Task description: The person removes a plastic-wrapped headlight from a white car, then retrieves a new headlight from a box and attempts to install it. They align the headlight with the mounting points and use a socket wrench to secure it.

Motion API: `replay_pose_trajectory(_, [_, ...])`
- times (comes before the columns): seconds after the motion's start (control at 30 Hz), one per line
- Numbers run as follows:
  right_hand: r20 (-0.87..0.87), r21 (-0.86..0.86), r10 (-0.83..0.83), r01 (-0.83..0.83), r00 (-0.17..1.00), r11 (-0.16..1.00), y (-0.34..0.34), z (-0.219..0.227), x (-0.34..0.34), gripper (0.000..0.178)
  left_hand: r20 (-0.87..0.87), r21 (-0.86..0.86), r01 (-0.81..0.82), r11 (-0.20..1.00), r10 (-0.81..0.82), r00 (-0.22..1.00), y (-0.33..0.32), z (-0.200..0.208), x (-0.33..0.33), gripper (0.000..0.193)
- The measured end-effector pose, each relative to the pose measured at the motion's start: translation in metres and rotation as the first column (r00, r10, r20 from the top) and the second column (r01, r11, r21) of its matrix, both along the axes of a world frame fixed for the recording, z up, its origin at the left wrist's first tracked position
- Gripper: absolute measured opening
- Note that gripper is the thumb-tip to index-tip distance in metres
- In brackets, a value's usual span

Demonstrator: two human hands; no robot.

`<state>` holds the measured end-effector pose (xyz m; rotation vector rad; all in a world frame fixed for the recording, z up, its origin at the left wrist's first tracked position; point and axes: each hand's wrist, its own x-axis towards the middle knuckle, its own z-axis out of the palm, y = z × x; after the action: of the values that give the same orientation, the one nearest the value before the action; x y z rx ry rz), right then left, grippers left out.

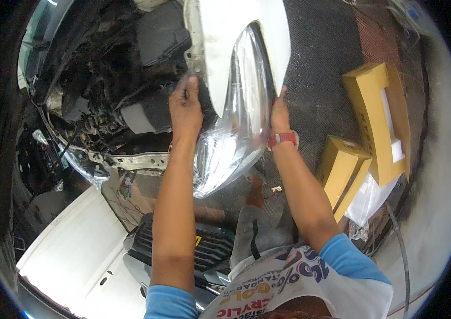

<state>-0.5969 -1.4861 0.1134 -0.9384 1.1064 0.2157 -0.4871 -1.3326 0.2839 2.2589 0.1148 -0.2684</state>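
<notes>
While the left hand and right hand flank the headlight, whether their fingers clamp it I cannot tell; probably slick, rigid and brittle, it suits edge holds.

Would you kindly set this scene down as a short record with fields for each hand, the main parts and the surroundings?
Left hand: at the inner edge of the white fender; grip unclear
Right hand: along the outer side of the headlight
Headlight: clear, elongated, between the forearms and the fender
Right wrist: red band
Left side: exposed engine bay
Right side: two cardboard boxes
</notes>
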Motion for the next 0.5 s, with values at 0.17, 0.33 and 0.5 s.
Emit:
replay_pose_trajectory(0.17, [0.074, -0.096, -0.021, 0.029, 0.997, 0.995, 0.009, -0.003, -0.01, 0.1, 0.04, -0.106, 0.009, 0.994, -0.005, 0.999, 0.013, -0.02, -0.001, 0.054])
replay_pose_trajectory(0.33, [0.091, 0.002, 0.115, -0.116, 0.989, 0.993, -0.002, 0.01, -0.018, 0.092, 0.019, -0.189, -0.003, 0.982, 0.007, 1.0, 0.013, -0.021, 0.001, 0.052])
replay_pose_trajectory(0.5, [-0.032, 0.012, 0.083, -0.083, 0.996, 0.996, 0.014, 0.025, -0.027, 0.101, 0.001, -0.248, -0.079, 0.966, 0.082, 0.997, 0.01, -0.015, -0.002, 0.048])
